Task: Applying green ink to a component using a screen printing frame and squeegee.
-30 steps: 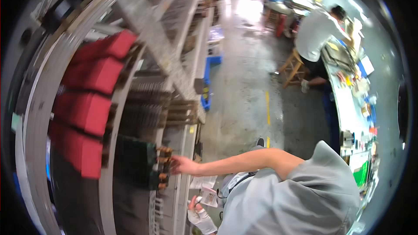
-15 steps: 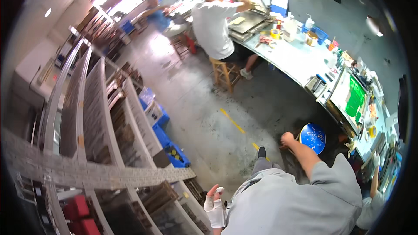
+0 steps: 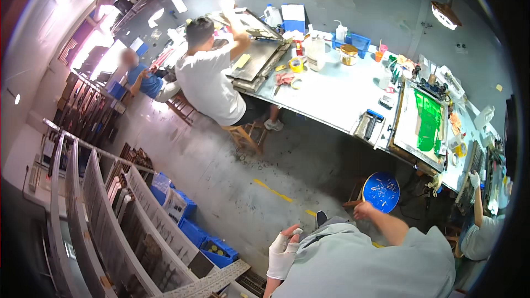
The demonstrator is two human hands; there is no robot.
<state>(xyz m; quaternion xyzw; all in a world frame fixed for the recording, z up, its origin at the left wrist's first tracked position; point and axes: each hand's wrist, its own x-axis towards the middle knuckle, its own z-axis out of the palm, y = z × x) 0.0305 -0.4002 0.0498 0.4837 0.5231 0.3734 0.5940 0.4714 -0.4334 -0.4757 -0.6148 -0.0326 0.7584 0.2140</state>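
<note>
My left hand point(image 3: 282, 254) wears a white glove with bare fingers, one tip capped in white. It hangs at my side, fingers bent but apart, with nothing seen in it. My bare right hand point(image 3: 364, 210) is loosely curled, slightly blurred, and shows no object. Closest to it is a round stool point(image 3: 382, 192) with a blue, paint-flecked seat; whether they touch I cannot tell. Beyond the stool, a framed screen point(image 3: 428, 121) with a bright green patch rests on the long workbench point(image 3: 326, 96).
Drying racks point(image 3: 113, 204) and blue crates point(image 3: 212, 251) line the left. A person in a white shirt point(image 3: 207, 77) sits on a wooden stool point(image 3: 247, 137) at the bench. Another, in blue point(image 3: 146, 84), sits farther back. A gloved person point(image 3: 479, 232) works at far right.
The view has swung right and moved closer to the bench. The drying racks have slid down and left. My left hand has risen beside me; my right hand now appears lower, beside the blue-seated stool.
</note>
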